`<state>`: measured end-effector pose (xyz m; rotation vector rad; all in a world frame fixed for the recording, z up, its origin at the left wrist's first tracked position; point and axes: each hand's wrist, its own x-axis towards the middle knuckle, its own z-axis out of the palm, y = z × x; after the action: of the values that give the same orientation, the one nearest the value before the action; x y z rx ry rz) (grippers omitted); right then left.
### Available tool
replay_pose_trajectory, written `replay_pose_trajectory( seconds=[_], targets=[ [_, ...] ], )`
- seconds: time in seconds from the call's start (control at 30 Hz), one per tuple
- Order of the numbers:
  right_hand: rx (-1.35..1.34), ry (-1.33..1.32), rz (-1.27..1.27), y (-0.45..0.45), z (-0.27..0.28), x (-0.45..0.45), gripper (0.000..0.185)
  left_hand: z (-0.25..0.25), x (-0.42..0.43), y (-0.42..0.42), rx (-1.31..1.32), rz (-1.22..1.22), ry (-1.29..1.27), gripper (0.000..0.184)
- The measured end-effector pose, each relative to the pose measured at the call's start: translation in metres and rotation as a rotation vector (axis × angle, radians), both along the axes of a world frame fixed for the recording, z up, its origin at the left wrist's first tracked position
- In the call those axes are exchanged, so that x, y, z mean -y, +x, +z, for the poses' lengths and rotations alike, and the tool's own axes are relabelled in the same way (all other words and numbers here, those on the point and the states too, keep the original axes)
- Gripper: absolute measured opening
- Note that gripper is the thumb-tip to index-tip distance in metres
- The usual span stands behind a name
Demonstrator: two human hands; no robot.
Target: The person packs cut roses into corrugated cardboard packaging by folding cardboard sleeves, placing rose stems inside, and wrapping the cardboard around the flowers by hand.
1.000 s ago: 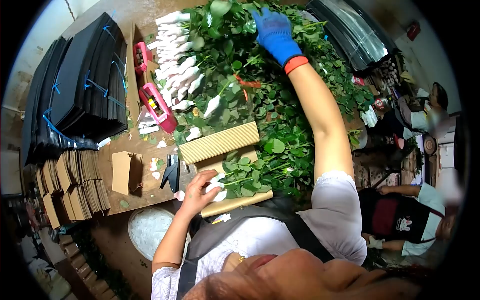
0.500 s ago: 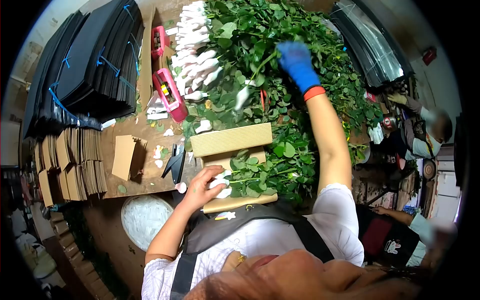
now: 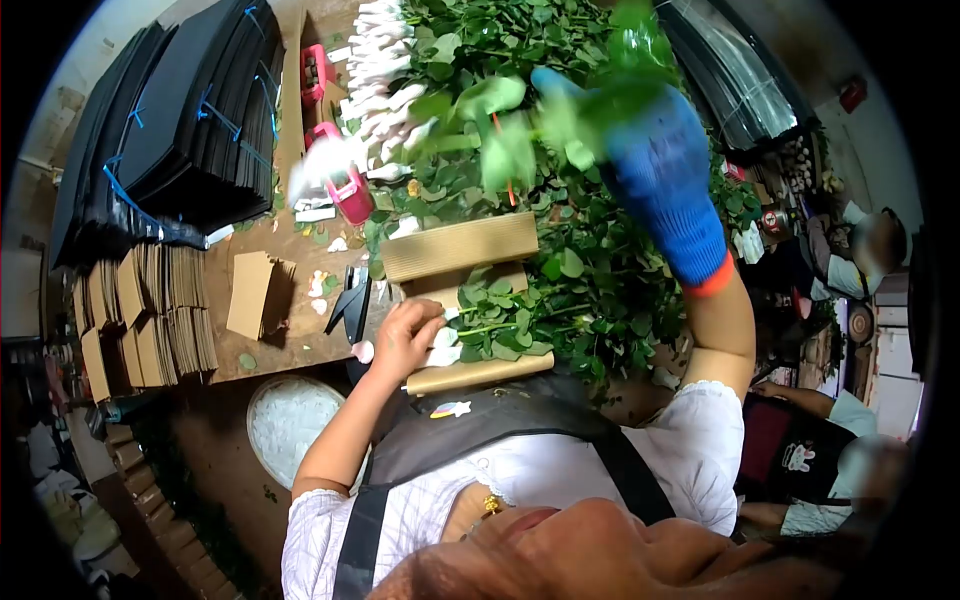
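My left hand, bare, rests with curled fingers on white-sleeved flower heads at the edge of a corrugated cardboard wrap. Leafy stems lie inside that wrap, pointing right. My right hand, in a blue glove with a red cuff, is raised over the leafy pile and closed around a rose stem. The stem's leaves are blurred, and its white-covered head points left above a pink holder. Rows of white-sleeved heads lie behind it.
Black scissors or a similar tool lie by a folded cardboard piece. Stacked cardboard and tall black sheets stand left. A round white tub is below the table edge. Two co-workers are at the right.
My gloved right hand has come up and nearer from the leafy pile, lifting a stem with it. My left hand has stayed at the wrap, with its fingers slightly more curled.
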<state>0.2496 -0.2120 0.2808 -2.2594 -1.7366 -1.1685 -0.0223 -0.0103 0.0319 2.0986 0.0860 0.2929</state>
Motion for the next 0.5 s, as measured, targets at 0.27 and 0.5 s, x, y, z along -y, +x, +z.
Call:
replay_pose_trajectory(
  seconds=[0.27,0.5],
  targets=[
    [-0.609,-0.653,-0.348,-0.091,-0.065,0.027,0.050,-0.020,0.011,-0.004,-0.138,0.146,-0.462,0.059],
    [-0.730,-1.056,-0.628,-0.073,-0.155,0.045,0.018,-0.021,0.006,-0.004,-0.052,0.165,-0.300,0.066]
  ],
)
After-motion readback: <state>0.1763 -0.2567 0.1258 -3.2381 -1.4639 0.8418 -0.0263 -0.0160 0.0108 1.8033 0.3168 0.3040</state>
